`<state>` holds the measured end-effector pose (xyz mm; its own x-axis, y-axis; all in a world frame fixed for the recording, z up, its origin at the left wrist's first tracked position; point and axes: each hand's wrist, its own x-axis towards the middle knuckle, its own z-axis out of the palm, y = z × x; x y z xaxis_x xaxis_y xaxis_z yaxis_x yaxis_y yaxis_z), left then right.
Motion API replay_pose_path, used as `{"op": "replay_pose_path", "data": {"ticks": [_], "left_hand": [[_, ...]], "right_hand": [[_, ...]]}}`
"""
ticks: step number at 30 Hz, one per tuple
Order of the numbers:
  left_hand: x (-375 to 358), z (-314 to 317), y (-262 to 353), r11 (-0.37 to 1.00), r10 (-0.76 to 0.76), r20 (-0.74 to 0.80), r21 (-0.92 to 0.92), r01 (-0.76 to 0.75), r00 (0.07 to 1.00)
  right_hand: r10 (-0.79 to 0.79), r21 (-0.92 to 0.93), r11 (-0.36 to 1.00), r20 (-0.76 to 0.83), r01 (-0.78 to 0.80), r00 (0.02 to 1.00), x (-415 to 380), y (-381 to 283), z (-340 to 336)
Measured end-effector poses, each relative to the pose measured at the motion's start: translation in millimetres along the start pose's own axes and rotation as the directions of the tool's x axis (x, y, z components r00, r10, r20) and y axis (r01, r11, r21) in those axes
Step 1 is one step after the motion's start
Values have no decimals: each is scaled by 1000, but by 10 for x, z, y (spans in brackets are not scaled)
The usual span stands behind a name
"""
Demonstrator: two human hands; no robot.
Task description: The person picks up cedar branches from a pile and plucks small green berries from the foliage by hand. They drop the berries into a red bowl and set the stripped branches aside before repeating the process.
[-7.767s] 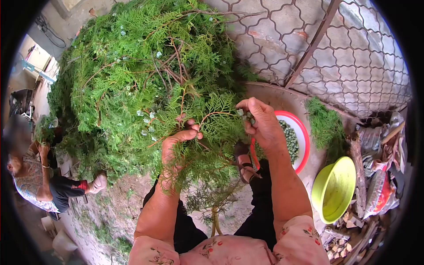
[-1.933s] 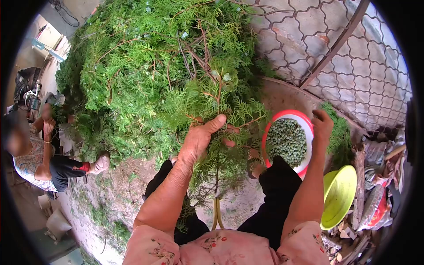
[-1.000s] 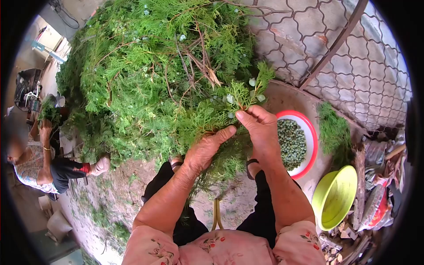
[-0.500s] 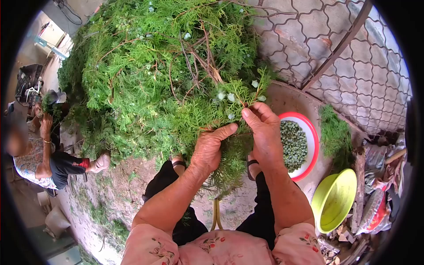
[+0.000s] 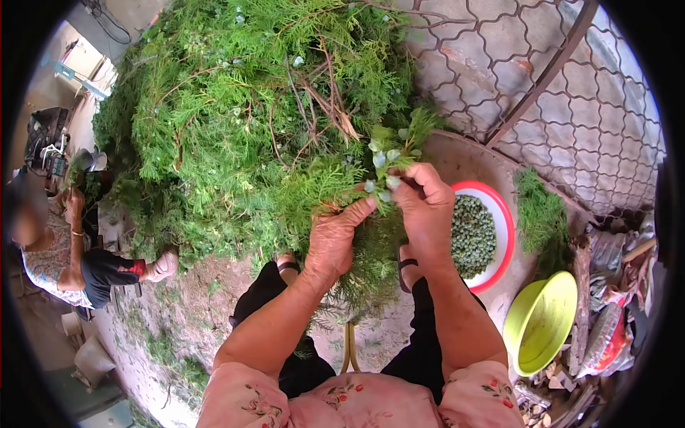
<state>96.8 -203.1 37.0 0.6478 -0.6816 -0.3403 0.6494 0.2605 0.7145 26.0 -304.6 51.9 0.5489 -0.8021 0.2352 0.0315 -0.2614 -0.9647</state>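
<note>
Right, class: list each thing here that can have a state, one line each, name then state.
Left hand: closed around the conifer sprig.
Right hand: fingertips pinching at the sprig's pale cones.
Red-rimmed bowl: partly filled with green cones.
Yellow-green bowl: tilted, nothing visible inside.
Branch pile: heaped high.

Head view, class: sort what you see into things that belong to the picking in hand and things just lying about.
In the job: left hand gripping the sprig; right hand pinching its pale cones; branch pile; red-rimmed bowl of picked green cones.

Lying about: empty green bowl; loose greenery beside it; scrap heap; another person at the left.
</note>
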Motion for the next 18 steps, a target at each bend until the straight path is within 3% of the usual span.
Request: {"op": "replay_pose_path", "data": {"ticks": [2, 4, 6, 8, 11, 13, 14, 16, 18], "left_hand": [[15, -4, 84, 998, 64, -7, 17, -64, 998], [44, -47, 90, 998, 48, -18, 34, -48, 999], [42, -38, 108, 999, 52, 1, -10, -52, 999], [59, -65, 87, 999, 44, -1, 2, -44, 999], [66, -74, 91, 998, 58, 9, 25, -59, 998], [71, -78, 106, 996, 82, 23, 38, -83, 996], [75, -80, 113, 995, 86, 28, 58, -87, 996], [82, -91, 122, 993, 91, 33, 78, -93, 995], [92, -105, 114, 988, 92, -8, 122, -90, 996]], "right_hand": [[200, 187, 955, 174, -232, 964, 5, -90, -39], [117, 181, 972, 194, -152, 974, -18, -46, -19], [-16, 297, 954, 210, -48, 978, -39, -7, 26], [-37, 237, 971, 212, -15, 977, -44, 86, 47], [58, 182, 978, 217, -99, 974, -32, -5, 57], [320, 136, 913, 348, -385, 881, 28, -77, -29], [319, 136, 913, 349, -385, 881, 31, -77, -37], [311, 368, 824, 341, -430, 887, 26, -75, -48], [330, 425, 782, 337, -455, 882, 43, -119, -83]]}}
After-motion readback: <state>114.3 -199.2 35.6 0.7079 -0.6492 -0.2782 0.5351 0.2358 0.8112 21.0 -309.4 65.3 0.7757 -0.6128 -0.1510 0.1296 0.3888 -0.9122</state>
